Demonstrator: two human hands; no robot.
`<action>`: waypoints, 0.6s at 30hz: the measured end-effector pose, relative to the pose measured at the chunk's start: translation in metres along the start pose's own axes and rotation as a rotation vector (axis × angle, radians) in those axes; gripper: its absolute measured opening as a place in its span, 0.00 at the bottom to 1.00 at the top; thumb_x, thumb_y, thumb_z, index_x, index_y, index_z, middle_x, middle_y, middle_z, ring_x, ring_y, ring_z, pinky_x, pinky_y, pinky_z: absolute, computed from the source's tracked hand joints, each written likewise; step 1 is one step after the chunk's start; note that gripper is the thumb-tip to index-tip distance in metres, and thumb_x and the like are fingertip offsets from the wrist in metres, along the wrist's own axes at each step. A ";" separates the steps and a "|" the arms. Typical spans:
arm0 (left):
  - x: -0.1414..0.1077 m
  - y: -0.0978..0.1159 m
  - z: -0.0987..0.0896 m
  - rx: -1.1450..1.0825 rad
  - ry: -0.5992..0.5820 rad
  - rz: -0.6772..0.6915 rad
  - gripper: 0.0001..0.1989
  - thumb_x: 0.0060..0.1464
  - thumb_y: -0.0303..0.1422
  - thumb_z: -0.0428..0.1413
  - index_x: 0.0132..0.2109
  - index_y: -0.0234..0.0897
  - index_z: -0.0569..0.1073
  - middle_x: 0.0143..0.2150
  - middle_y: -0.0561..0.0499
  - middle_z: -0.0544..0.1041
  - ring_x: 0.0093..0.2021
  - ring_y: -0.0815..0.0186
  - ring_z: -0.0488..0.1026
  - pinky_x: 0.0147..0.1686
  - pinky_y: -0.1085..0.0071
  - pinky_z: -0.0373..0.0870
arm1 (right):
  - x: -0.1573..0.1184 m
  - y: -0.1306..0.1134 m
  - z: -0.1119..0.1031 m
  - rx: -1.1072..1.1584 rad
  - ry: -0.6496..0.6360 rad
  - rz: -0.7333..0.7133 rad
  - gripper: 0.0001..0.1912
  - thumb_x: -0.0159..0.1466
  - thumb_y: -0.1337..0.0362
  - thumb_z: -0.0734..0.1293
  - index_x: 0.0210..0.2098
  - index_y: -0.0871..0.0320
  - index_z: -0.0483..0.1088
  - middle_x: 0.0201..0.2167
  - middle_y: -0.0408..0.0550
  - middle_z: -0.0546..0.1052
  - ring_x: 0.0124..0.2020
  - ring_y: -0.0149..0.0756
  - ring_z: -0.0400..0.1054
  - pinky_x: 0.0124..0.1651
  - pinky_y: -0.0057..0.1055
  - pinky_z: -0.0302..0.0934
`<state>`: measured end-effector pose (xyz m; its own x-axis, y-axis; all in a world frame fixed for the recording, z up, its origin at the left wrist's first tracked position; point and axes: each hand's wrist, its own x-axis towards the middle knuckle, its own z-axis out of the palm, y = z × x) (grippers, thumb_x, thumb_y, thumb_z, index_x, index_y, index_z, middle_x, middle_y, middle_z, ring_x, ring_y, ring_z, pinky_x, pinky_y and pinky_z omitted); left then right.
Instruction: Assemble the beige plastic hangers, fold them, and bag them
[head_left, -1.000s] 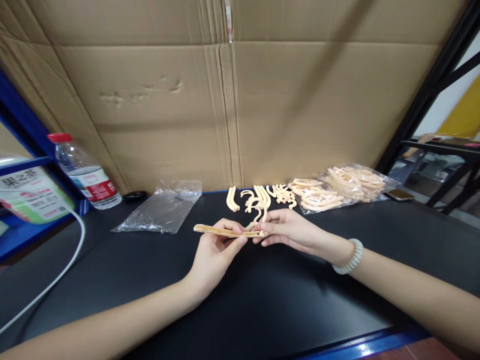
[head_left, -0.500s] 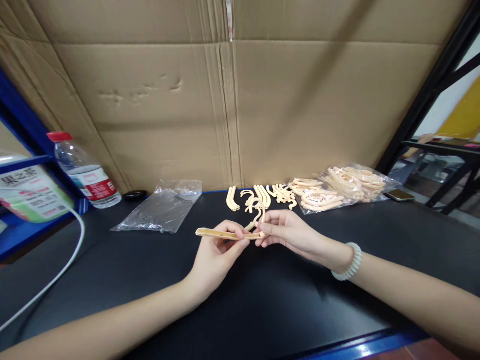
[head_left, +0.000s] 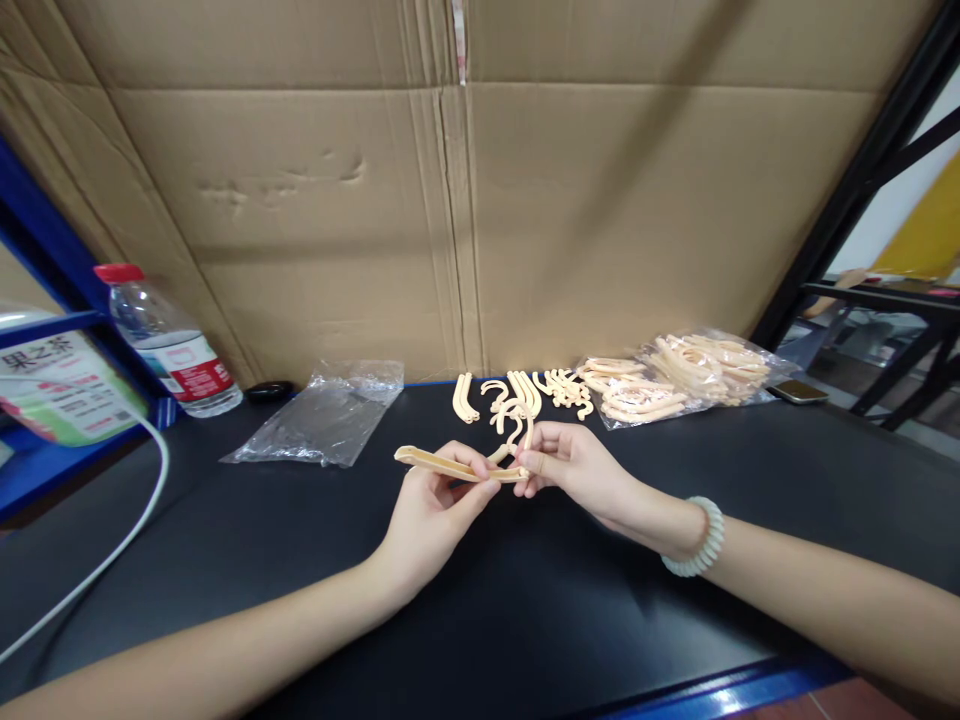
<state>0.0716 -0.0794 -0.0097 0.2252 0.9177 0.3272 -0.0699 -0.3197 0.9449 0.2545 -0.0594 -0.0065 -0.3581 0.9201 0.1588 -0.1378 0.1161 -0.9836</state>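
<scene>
I have the left hand [head_left: 431, 515] pinching a long tan strip [head_left: 431, 462] between thumb and fingers, up over the middle of the black table [head_left: 562, 610]. My right hand [head_left: 574, 462] pinches at the strip's right end, by a curvy piece [head_left: 530, 426]. More tan pieces [head_left: 523, 390] lie near the table's back edge, beside stuffed clear bags [head_left: 694, 367].

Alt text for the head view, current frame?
A bare left hand and bare right hand hold a long, slim, pale-tan strip above a black tabletop. Behind lie loose, curved pale-tan pieces beside filled clear plastic bags; a red-capped clear plastic bottle stands far left.
</scene>
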 end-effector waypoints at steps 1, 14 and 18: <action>0.000 0.000 0.000 0.003 0.003 0.002 0.09 0.50 0.34 0.63 0.30 0.37 0.70 0.30 0.54 0.73 0.37 0.63 0.77 0.41 0.68 0.74 | 0.000 0.000 0.000 -0.010 0.000 -0.011 0.18 0.56 0.52 0.73 0.26 0.59 0.66 0.25 0.43 0.75 0.25 0.29 0.73 0.30 0.27 0.69; -0.001 0.003 0.001 0.018 0.064 -0.007 0.10 0.49 0.34 0.64 0.31 0.36 0.71 0.29 0.55 0.72 0.34 0.66 0.75 0.36 0.70 0.73 | -0.003 -0.002 0.004 0.028 0.017 -0.007 0.16 0.56 0.54 0.74 0.27 0.59 0.67 0.27 0.44 0.75 0.26 0.30 0.71 0.31 0.29 0.67; -0.001 0.001 0.000 0.022 0.127 -0.045 0.11 0.46 0.34 0.66 0.33 0.36 0.71 0.30 0.55 0.72 0.34 0.66 0.74 0.36 0.71 0.72 | -0.003 -0.004 0.003 -0.014 0.032 -0.043 0.15 0.55 0.54 0.74 0.27 0.58 0.69 0.29 0.44 0.74 0.29 0.30 0.67 0.31 0.29 0.64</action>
<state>0.0713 -0.0803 -0.0086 0.1023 0.9533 0.2841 -0.0406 -0.2814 0.9587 0.2538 -0.0633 -0.0024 -0.3228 0.9254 0.1986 -0.1398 0.1609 -0.9770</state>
